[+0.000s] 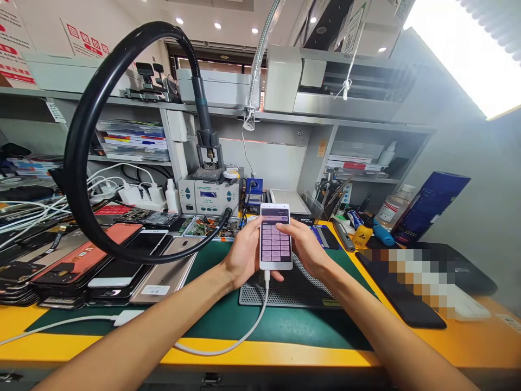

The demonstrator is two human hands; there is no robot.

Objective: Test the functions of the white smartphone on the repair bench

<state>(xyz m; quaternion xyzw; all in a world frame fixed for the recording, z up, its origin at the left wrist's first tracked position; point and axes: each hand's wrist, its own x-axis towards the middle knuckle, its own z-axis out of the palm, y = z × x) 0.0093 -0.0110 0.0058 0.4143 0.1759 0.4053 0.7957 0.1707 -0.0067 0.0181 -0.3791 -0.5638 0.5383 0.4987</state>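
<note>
A white smartphone (276, 265) stands upright before me, its lit screen showing a grid of pale pink buttons. My left hand (243, 250) is closed around its left edge, with the thumb along the side and fingertips showing below it. On the opposite edge, my right hand (309, 247) is also closed about the phone, one digit reaching over the upper part of the screen. Its other fingers are hidden behind. A white charging cable (260, 317) is plugged into the phone's bottom end. Beneath lies a black perforated pad (254, 296) on a green mat (203, 320).
Stacked phones (118, 260) crowd the left side. A thick black hose (75, 163) loops above them from a soldering station (209, 196). At right are a yellow bottle (362, 238), a clear bottle (396, 206) and a dark flat panel (401, 293). Shelves (203, 111) span the back.
</note>
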